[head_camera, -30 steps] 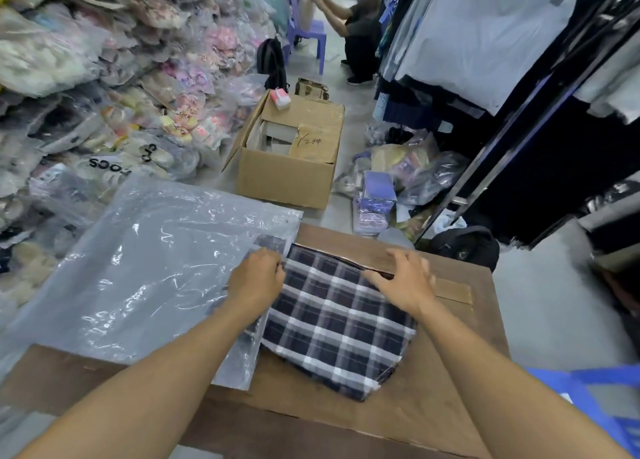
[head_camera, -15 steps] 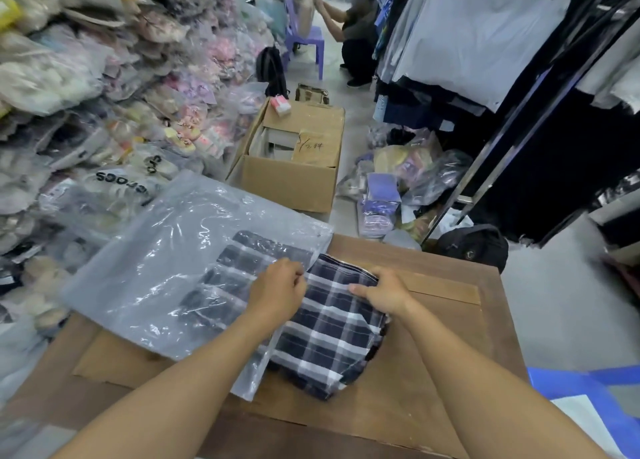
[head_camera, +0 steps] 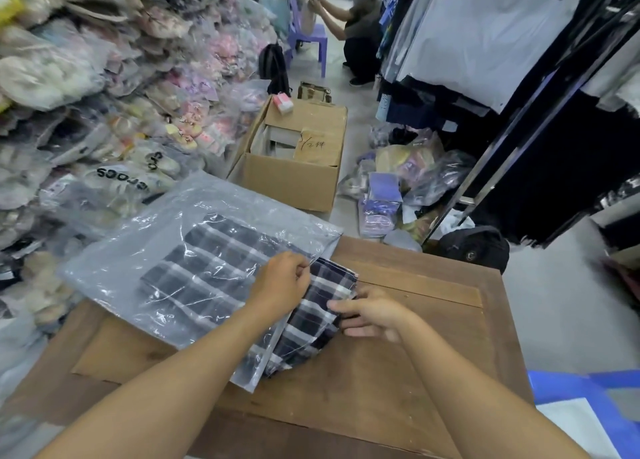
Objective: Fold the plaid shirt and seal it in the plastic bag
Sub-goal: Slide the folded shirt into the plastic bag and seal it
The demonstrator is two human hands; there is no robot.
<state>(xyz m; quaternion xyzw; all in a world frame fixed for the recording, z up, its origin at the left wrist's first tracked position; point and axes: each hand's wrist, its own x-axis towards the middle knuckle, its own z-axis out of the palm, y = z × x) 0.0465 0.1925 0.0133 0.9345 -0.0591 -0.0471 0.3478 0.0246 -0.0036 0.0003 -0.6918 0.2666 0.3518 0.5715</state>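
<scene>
The folded dark plaid shirt (head_camera: 313, 315) lies on the wooden table (head_camera: 415, 306), most of it inside the clear plastic bag (head_camera: 145, 250), which lies flat to the left with its mouth facing right. A strip of the shirt still sticks out of the mouth. My left hand (head_camera: 282, 283) pinches the upper lip of the bag's opening. My right hand (head_camera: 372, 315) presses its fingers against the shirt's exposed right edge.
A half-open cardboard box (head_camera: 294, 167) stands on the floor beyond the table. Piles of bagged goods (head_camera: 86, 112) rise on the left, a clothes rack (head_camera: 519, 77) on the right. A person (head_camera: 360, 32) crouches by a purple chair far back. Blue plastic (head_camera: 588, 406) sits at lower right.
The shirt has slid leftward, much deeper into the bag. My right hand followed it left, pushing; my left hand kept hold of the bag's mouth.
</scene>
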